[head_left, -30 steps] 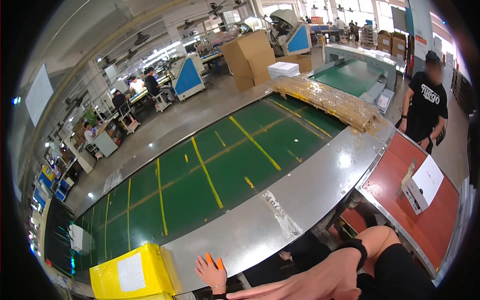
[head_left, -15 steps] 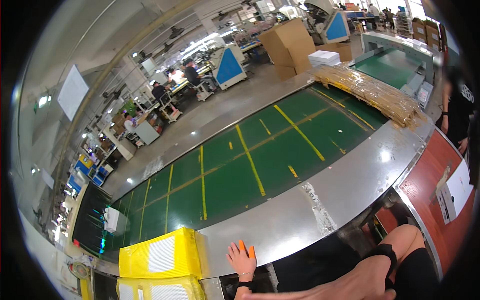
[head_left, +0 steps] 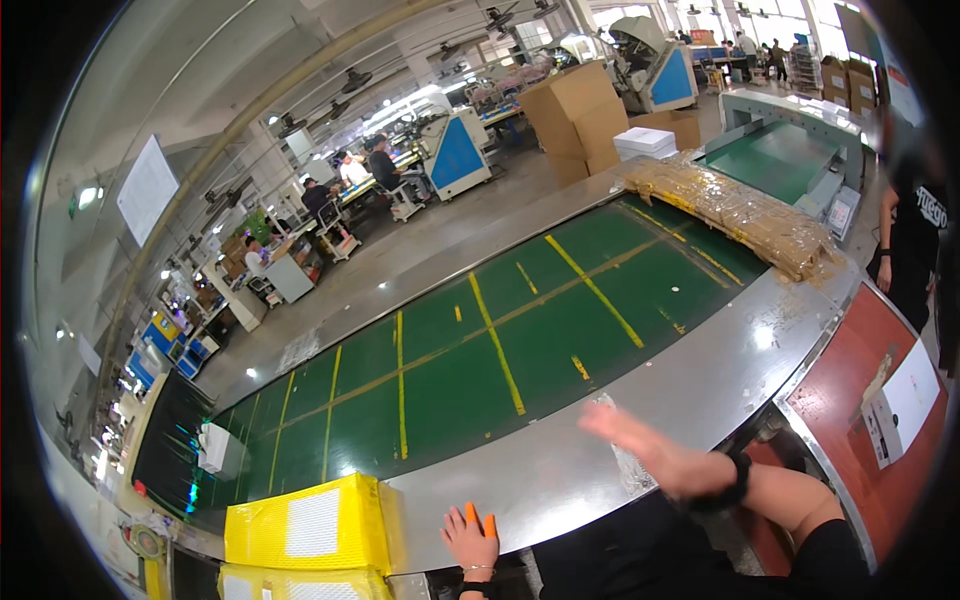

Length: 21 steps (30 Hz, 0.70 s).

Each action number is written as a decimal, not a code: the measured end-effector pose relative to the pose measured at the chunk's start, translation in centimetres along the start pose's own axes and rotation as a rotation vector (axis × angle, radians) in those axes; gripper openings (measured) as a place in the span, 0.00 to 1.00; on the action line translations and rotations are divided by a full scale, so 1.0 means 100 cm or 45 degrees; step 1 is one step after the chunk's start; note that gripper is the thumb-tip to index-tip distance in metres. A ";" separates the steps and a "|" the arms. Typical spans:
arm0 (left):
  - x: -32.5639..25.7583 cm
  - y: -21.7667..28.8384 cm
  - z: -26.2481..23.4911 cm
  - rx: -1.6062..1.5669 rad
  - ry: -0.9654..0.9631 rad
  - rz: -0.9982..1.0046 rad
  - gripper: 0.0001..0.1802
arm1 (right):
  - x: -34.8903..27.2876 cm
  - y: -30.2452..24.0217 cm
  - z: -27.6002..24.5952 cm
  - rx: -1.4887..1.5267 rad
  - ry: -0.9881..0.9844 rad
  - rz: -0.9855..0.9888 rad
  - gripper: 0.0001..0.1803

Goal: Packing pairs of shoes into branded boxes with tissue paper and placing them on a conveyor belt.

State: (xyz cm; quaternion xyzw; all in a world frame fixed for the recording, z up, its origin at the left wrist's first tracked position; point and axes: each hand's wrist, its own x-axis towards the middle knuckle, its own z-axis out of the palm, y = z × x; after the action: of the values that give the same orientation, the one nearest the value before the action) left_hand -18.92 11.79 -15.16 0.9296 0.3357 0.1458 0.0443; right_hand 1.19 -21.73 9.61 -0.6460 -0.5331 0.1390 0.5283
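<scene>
By the yellow package (head_left: pixel 305 522), I see the left hand (head_left: pixel 470 537), fingers spread; the right hand (head_left: pixel 645 440) is too blurred to judge. One white box (head_left: pixel 221 450) is already on the green belt (head_left: pixel 445 400); a white carton (head_left: pixel 907 395) remains on the red table (head_left: pixel 832 340)

A head-worn fisheye looks down from six o'clock, near the steel border (head_left: pixel 545 452), across the green conveyor belt (head_left: pixel 447 395) toward twelve.
</scene>
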 end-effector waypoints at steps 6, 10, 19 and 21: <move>0.002 0.001 -0.004 -0.064 0.001 -0.037 0.32 | -0.082 0.190 -0.044 -0.995 0.363 0.908 0.35; 0.004 0.046 -0.058 0.010 -0.190 -0.002 0.33 | -0.127 0.242 -0.041 -1.294 0.612 1.124 0.40; 0.001 0.052 -0.068 0.073 -0.283 0.003 0.32 | -0.131 0.253 -0.020 -1.410 0.573 1.034 0.44; 0.005 0.057 -0.072 0.065 -0.324 -0.008 0.33 | -0.133 0.254 -0.020 -1.423 0.591 1.060 0.44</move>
State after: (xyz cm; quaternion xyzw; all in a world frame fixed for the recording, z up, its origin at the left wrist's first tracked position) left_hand -17.26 7.63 -7.17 0.9404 0.3337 0.0180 0.0632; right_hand 11.20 -30.73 -15.75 -0.9808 -0.1093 -0.1051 0.1228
